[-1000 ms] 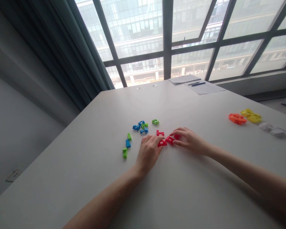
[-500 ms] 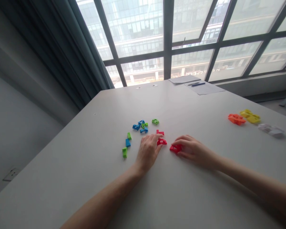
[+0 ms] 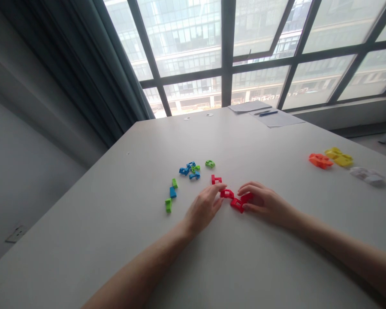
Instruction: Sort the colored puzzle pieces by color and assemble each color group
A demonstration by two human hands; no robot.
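My left hand (image 3: 203, 207) rests low over the table, thumb and forefinger closed on the near end of a red plastic block (image 3: 227, 194) with a cut-out. Opposite it, my right hand (image 3: 264, 201) is curled around another red piece (image 3: 246, 197), partly hidden by the fingers. Between the hands a third red block (image 3: 237, 205) lies close against the other two; whether they are joined I cannot tell. Just beyond my left fingertips sits one more red piece (image 3: 216, 179).
Green and blue pieces (image 3: 173, 192) form a line left of my left hand. A blue and green cluster (image 3: 190, 169) and a green piece (image 3: 210, 164) lie farther back. Orange (image 3: 321, 161), yellow (image 3: 339, 157) and white pieces (image 3: 367, 176) are at right. Papers (image 3: 249, 107) and a pen (image 3: 268, 113) lie by the window.
My left hand has moved right with its red block, closing the gap to the right-hand pieces. My right hand has shifted slightly right, exposing the red block between them.
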